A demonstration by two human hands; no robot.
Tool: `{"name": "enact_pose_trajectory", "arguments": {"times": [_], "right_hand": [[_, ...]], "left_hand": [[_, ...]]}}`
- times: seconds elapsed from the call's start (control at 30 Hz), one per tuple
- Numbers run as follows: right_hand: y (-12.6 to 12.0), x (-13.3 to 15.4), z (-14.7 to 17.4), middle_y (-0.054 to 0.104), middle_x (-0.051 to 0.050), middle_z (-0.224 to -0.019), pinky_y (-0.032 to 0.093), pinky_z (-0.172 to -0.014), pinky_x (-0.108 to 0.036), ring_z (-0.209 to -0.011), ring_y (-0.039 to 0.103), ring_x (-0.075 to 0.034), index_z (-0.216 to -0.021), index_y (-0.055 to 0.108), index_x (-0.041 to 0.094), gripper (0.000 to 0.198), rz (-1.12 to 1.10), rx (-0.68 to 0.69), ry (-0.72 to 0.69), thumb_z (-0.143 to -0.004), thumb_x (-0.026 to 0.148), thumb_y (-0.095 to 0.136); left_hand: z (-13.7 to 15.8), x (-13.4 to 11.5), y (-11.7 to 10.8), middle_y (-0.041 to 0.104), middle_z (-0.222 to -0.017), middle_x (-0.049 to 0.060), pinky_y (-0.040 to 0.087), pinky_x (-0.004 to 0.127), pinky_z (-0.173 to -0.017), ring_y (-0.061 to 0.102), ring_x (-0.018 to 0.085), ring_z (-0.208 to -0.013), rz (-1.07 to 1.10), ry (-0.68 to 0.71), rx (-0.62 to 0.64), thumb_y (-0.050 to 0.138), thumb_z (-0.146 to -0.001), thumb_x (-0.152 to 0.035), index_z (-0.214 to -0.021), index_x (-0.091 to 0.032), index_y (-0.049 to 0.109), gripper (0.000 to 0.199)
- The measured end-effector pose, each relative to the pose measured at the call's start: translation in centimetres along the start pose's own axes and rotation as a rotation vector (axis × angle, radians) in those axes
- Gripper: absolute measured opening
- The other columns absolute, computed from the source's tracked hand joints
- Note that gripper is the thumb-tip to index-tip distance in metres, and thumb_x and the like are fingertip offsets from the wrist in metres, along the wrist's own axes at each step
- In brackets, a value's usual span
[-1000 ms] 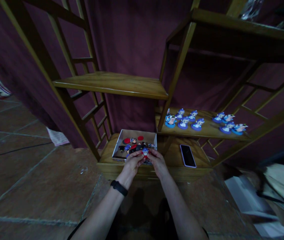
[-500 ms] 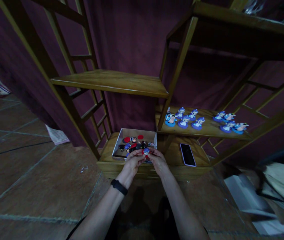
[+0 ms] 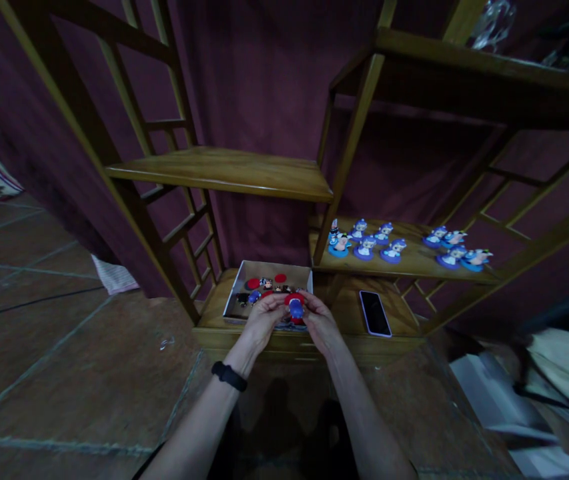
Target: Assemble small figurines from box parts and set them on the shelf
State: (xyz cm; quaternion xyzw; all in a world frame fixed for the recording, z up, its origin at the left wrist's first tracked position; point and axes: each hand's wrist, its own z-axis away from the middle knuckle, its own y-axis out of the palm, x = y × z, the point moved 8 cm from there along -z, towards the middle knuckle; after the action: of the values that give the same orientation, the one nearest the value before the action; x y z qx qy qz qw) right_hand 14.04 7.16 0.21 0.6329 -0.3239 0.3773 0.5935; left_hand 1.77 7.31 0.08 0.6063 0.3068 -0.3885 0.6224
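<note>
Between my two hands is a small toy figurine (image 3: 296,309) with a blue-purple head and red parts. My left hand (image 3: 266,319) pinches it from the left, a dark band around that wrist. From the other side the fingers of my right hand (image 3: 319,321) close on it. Both hands are over the front right part of an open cardboard box (image 3: 235,288). Inside the box lie several loose figurine pieces, among them a red disc (image 3: 281,278) and a blue-headed piece (image 3: 255,297). My hands hide part of the contents.
Several finished-looking figurines (image 3: 365,248) stand on the right shelf (image 3: 417,263). Below it a phone (image 3: 375,313) lies on the cabinet top. An upper wooden shelf (image 3: 224,170) and an upright post (image 3: 351,153) rise beyond my hands. White boxes (image 3: 499,400) are on the floor at right.
The figurine has been turned in my hands: more of its blue-purple head and a red part now show. Both hands remain on it above the box. The view has shifted slightly.
</note>
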Motion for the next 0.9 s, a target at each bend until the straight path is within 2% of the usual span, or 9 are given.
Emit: {"name": "enact_pose_trajectory", "arguments": {"times": [0.2,0.37,0.53,0.67,0.77,0.9], "right_hand": [[-0.1,0.2,0.0,0.068,-0.003,-0.096,0.045,-0.082,-0.033,-0.090,0.060,-0.019,-0.091,0.067,0.023,0.034,-0.020,0.001,-0.011,-0.058,0.026,0.073],[-0.3,0.2,0.0,0.069,-0.002,-0.091,0.045,-0.080,-0.031,-0.085,0.060,-0.018,-0.089,0.068,0.022,0.032,-0.031,0.001,-0.008,-0.058,0.025,0.074],[-0.4,-0.6,0.0,0.068,-0.002,-0.089,0.046,-0.077,-0.030,-0.082,0.060,-0.017,-0.090,0.067,0.021,0.033,-0.004,-0.023,0.028,-0.057,0.021,0.073],[-0.4,-1.7,0.1,0.067,-0.001,-0.089,0.046,-0.074,-0.028,-0.080,0.059,-0.015,-0.092,0.065,0.021,0.034,-0.048,-0.035,0.068,-0.059,0.022,0.071],[-0.5,-2.1,0.0,0.067,-0.002,-0.090,0.046,-0.074,-0.028,-0.081,0.059,-0.015,-0.095,0.064,0.021,0.037,-0.061,-0.029,0.083,-0.059,0.021,0.071],[-0.6,-2.3,-0.2,0.068,-0.002,-0.090,0.046,-0.073,-0.027,-0.082,0.059,-0.016,-0.095,0.064,0.020,0.037,-0.029,-0.019,0.084,-0.059,0.022,0.071]], "left_hand": [[0.1,-0.3,0.3,0.070,-0.080,0.008,0.048,0.024,-0.063,0.062,0.013,-0.065,-0.021,0.022,0.011,0.076,-0.056,-0.014,-0.086,-0.012,0.067,0.031],[0.1,-0.4,0.4,0.069,-0.078,0.008,0.048,0.023,-0.063,0.062,0.013,-0.065,-0.042,0.049,0.013,0.075,-0.057,-0.013,-0.084,-0.011,0.068,0.028],[-0.2,1.1,-0.2,0.069,-0.077,0.008,0.050,0.023,-0.063,0.063,0.013,-0.066,0.029,-0.070,0.000,0.073,-0.058,-0.009,-0.085,-0.011,0.067,0.028],[-0.3,2.6,-1.2,0.069,-0.076,0.008,0.051,0.022,-0.063,0.063,0.012,-0.064,0.092,-0.179,-0.092,0.071,-0.061,-0.005,-0.084,-0.011,0.066,0.024],[-0.3,3.0,-1.5,0.068,-0.074,0.007,0.052,0.023,-0.062,0.063,0.012,-0.063,0.126,-0.201,-0.134,0.069,-0.062,-0.004,-0.083,-0.011,0.065,0.022],[-0.2,3.0,-1.1,0.068,-0.076,0.008,0.053,0.024,-0.064,0.064,0.013,-0.065,0.126,-0.224,-0.105,0.070,-0.062,-0.004,-0.082,-0.010,0.064,0.021]]}}
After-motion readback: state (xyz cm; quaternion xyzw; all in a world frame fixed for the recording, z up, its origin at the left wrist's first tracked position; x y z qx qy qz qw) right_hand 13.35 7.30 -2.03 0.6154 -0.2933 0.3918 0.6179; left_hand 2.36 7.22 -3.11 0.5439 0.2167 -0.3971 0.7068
